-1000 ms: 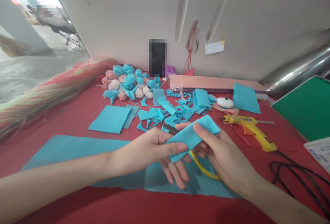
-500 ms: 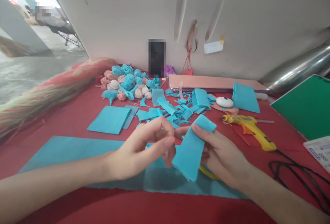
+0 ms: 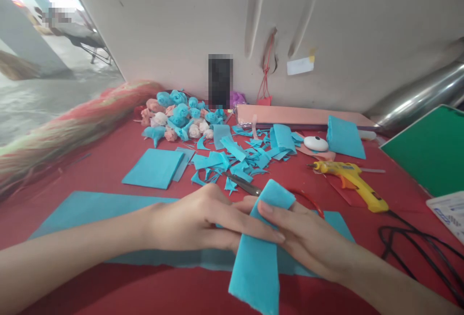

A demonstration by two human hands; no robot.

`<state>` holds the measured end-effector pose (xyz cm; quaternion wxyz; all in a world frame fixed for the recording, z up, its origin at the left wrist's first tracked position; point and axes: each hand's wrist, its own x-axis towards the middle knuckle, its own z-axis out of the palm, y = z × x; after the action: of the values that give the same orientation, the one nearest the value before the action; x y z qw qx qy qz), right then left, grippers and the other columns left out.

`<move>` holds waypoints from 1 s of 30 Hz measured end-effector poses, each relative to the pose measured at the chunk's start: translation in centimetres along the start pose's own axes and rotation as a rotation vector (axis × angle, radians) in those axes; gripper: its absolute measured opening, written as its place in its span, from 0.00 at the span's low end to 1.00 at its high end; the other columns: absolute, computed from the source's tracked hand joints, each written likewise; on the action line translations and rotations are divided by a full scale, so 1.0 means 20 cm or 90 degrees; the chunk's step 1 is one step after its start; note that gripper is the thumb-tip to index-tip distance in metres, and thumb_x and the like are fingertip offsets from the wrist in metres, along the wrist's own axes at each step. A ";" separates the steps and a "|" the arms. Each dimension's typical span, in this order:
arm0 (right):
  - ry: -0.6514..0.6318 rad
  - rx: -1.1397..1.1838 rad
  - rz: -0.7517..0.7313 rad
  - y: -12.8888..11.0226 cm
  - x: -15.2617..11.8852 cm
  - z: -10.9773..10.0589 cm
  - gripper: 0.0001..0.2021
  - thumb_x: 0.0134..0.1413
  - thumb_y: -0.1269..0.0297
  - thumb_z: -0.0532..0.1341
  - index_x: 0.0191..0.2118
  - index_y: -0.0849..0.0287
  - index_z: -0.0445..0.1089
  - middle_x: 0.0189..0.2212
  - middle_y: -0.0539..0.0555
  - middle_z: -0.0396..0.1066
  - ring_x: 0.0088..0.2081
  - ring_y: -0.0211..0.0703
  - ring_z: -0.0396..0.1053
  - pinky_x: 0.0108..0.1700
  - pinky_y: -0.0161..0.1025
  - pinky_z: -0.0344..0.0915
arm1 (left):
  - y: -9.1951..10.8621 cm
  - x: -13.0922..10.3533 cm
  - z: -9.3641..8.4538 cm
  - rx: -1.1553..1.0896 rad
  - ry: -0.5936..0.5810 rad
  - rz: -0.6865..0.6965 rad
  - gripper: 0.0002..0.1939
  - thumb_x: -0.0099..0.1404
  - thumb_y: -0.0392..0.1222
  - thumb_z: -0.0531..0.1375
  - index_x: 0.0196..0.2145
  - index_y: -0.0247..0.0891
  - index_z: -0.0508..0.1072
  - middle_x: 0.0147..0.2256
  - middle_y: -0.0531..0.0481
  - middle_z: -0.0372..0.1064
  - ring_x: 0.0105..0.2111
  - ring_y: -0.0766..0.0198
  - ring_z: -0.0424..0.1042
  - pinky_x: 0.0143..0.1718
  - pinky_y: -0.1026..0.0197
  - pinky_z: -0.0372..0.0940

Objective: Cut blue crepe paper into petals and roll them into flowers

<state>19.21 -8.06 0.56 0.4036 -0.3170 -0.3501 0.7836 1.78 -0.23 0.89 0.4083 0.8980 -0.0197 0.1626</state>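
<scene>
A folded strip of blue crepe paper (image 3: 256,269) hangs at a tilt in front of me, its lower end toward the near edge. My right hand (image 3: 308,235) pinches its upper part, thumb on top. Across the strip's middle lie the fingers of my left hand (image 3: 203,221), closed on it; its other fingers are partly hidden behind the paper. Just beyond the hands shows a pair of scissors (image 3: 243,183), with the middle hidden by the paper and right hand. Under both hands a long blue crepe paper sheet (image 3: 108,206) is spread on the red tabletop (image 3: 145,288).
Blue paper scraps (image 3: 235,153) lie beyond the hands, with a folded blue stack (image 3: 154,168) to their left. Paper roses (image 3: 181,117) are heaped at the back left. A yellow glue gun (image 3: 350,179) and its black cord (image 3: 409,237) lie on the right, near a green board (image 3: 431,150).
The strip has come nearer and lower in my right hand. My left hand has moved right, from beside the strip to closing its fingers across it. More of the scissors now shows.
</scene>
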 end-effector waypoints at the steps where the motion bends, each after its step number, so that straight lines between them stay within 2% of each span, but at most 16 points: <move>1: 0.009 -0.005 -0.001 0.00 0.00 0.00 0.09 0.56 0.59 0.58 0.40 0.53 0.74 0.35 0.49 0.72 0.41 0.34 0.67 0.42 0.27 0.62 | 0.00 0.00 0.00 0.011 -0.002 0.001 0.15 0.64 0.34 0.53 0.48 0.32 0.70 0.22 0.48 0.70 0.17 0.68 0.61 0.22 0.66 0.59; 4: 0.039 -0.009 -0.008 0.00 0.01 0.01 0.09 0.57 0.60 0.58 0.42 0.52 0.73 0.35 0.49 0.71 0.38 0.32 0.67 0.39 0.26 0.63 | -0.01 -0.01 -0.02 0.049 -0.011 0.009 0.16 0.64 0.34 0.52 0.49 0.33 0.69 0.22 0.48 0.68 0.17 0.68 0.60 0.21 0.64 0.56; 8: 0.062 -0.003 -0.017 0.00 0.02 0.00 0.09 0.57 0.62 0.59 0.41 0.54 0.73 0.34 0.49 0.70 0.35 0.31 0.67 0.37 0.26 0.64 | -0.03 -0.01 -0.01 0.095 -0.016 0.028 0.16 0.67 0.36 0.49 0.50 0.36 0.68 0.16 0.54 0.61 0.15 0.68 0.54 0.21 0.64 0.54; 12: 0.059 0.095 -0.016 0.02 0.02 0.00 0.09 0.56 0.63 0.59 0.30 0.57 0.75 0.24 0.48 0.68 0.30 0.29 0.66 0.32 0.24 0.64 | -0.03 0.00 0.00 0.161 -0.031 0.044 0.16 0.67 0.36 0.48 0.49 0.36 0.69 0.15 0.57 0.53 0.14 0.68 0.46 0.18 0.63 0.49; 14: 0.063 0.133 -0.004 0.03 0.02 0.00 0.10 0.56 0.63 0.59 0.27 0.59 0.74 0.23 0.47 0.67 0.26 0.27 0.64 0.29 0.23 0.63 | -0.03 0.00 0.01 0.234 -0.031 0.058 0.16 0.66 0.34 0.49 0.48 0.37 0.70 0.15 0.58 0.51 0.15 0.68 0.43 0.16 0.63 0.47; 17: 0.097 0.142 0.028 0.03 0.02 0.00 0.10 0.52 0.61 0.62 0.29 0.63 0.74 0.24 0.49 0.67 0.25 0.28 0.63 0.27 0.24 0.61 | -0.02 0.00 0.02 0.324 -0.017 0.061 0.18 0.65 0.31 0.49 0.47 0.42 0.70 0.16 0.59 0.47 0.15 0.69 0.42 0.15 0.63 0.44; 20: 0.171 0.156 0.046 0.03 0.03 0.02 0.10 0.45 0.60 0.66 0.24 0.63 0.72 0.23 0.49 0.66 0.25 0.30 0.62 0.25 0.25 0.60 | -0.03 -0.01 0.04 0.350 0.010 0.057 0.18 0.64 0.30 0.49 0.46 0.45 0.71 0.16 0.59 0.44 0.15 0.70 0.43 0.15 0.64 0.44; 23: 0.235 0.177 0.066 0.03 0.03 0.03 0.11 0.39 0.62 0.70 0.22 0.63 0.70 0.22 0.48 0.66 0.25 0.30 0.61 0.26 0.26 0.61 | -0.03 -0.02 0.05 0.360 0.024 0.072 0.19 0.63 0.28 0.50 0.46 0.44 0.70 0.17 0.59 0.44 0.16 0.69 0.42 0.16 0.63 0.43; 27: 0.166 0.180 0.050 0.03 0.02 0.04 0.11 0.44 0.63 0.67 0.19 0.63 0.69 0.17 0.45 0.61 0.20 0.27 0.56 0.21 0.24 0.59 | -0.02 -0.01 0.04 0.361 0.008 0.089 0.17 0.64 0.28 0.50 0.45 0.42 0.71 0.16 0.60 0.46 0.16 0.69 0.43 0.16 0.62 0.43; 30: 0.142 0.173 0.042 0.04 0.02 0.03 0.10 0.47 0.62 0.65 0.22 0.63 0.71 0.20 0.47 0.64 0.24 0.29 0.61 0.26 0.25 0.62 | -0.01 0.00 0.04 0.347 -0.012 0.072 0.17 0.65 0.30 0.48 0.44 0.43 0.72 0.16 0.60 0.48 0.16 0.69 0.44 0.16 0.63 0.44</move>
<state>18.18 -8.18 0.25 0.4528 -0.3563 -0.1835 0.7965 2.00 -0.66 0.27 0.1417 0.9737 -0.0294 0.1759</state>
